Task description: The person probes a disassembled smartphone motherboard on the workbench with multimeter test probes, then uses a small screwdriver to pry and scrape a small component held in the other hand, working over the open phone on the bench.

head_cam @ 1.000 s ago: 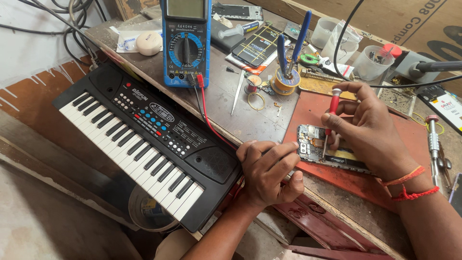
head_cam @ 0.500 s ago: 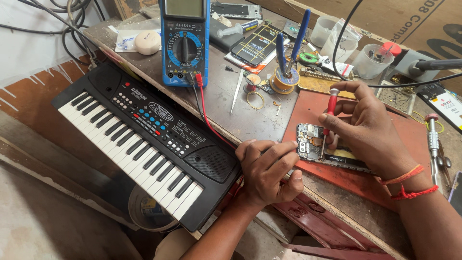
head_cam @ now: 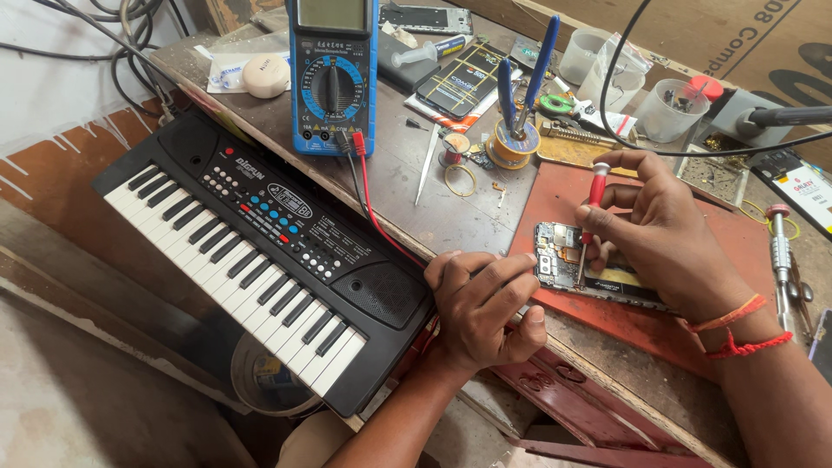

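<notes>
Opened phone, back cover off and circuit parts exposed, lies flat on a red mat at the right of the counter; all positions below are relative to this phone. Far to its left, a black toy keyboard overhangs the counter's near edge. Behind and left of the phone stands a blue multimeter, its red and black leads running toward the phone's left end. Just left of the phone, the left hand rests curled at the mat's edge, fingers folded in, one fingertip touching the phone's left end; whether it holds anything cannot be told. Directly above the phone, the right hand pinches a red-handled screwdriver upright, tip on the phone's board. Behind the phone, blue-handled pliers stand in a solder spool. Far right, another screwdriver lies on the counter.
</notes>
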The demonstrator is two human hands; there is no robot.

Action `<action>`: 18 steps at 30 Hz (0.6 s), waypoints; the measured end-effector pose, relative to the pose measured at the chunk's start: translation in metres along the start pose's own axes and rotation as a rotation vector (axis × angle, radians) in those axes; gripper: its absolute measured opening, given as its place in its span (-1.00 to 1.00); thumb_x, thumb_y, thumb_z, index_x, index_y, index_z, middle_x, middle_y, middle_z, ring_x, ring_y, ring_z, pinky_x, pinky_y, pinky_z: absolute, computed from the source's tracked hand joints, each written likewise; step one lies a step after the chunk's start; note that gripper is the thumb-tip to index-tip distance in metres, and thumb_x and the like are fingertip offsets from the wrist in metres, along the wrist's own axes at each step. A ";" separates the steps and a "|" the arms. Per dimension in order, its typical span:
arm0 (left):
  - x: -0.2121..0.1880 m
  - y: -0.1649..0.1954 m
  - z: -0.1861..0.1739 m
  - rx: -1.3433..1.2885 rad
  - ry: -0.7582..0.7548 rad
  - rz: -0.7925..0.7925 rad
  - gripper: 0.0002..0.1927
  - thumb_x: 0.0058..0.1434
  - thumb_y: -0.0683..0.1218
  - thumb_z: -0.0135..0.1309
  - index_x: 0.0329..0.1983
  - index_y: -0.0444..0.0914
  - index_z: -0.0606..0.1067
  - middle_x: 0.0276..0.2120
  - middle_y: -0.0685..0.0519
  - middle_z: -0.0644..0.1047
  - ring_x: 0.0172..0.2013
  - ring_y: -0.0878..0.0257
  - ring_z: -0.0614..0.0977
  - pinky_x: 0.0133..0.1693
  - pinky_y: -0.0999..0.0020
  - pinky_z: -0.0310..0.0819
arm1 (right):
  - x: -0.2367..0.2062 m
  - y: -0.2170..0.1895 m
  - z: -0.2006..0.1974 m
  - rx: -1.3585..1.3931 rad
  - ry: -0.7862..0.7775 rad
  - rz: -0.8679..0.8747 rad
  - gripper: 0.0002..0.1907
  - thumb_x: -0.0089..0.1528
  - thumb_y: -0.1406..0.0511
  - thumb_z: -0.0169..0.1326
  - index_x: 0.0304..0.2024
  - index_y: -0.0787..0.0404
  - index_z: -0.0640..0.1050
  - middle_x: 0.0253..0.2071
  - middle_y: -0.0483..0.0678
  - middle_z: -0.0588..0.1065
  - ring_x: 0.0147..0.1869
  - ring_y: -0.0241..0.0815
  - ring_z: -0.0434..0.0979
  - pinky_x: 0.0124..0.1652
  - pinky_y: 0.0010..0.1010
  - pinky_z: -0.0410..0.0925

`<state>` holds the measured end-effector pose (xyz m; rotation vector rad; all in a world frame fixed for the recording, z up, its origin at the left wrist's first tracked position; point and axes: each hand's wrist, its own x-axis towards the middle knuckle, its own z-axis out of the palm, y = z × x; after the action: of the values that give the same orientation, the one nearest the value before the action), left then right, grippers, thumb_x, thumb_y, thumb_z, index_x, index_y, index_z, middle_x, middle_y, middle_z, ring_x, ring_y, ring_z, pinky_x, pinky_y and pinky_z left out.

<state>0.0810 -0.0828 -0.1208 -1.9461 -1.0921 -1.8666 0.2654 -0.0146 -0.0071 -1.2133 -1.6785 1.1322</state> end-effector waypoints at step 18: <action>0.002 -0.002 0.001 0.000 0.009 0.002 -0.66 0.41 0.12 -0.16 -0.29 -0.10 0.55 -0.14 0.19 0.64 -0.10 0.27 0.51 0.11 0.19 0.15 | 0.000 -0.007 0.005 -0.001 0.002 -0.045 -0.41 0.22 0.42 0.14 0.26 0.27 0.24 -0.26 0.03 0.48 -0.41 -0.27 0.54 -0.51 -0.47 0.45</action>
<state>0.0806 -0.0797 -0.1196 -1.9362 -1.0866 -1.8725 0.2583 -0.0168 -0.0020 -1.1710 -1.6970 1.1021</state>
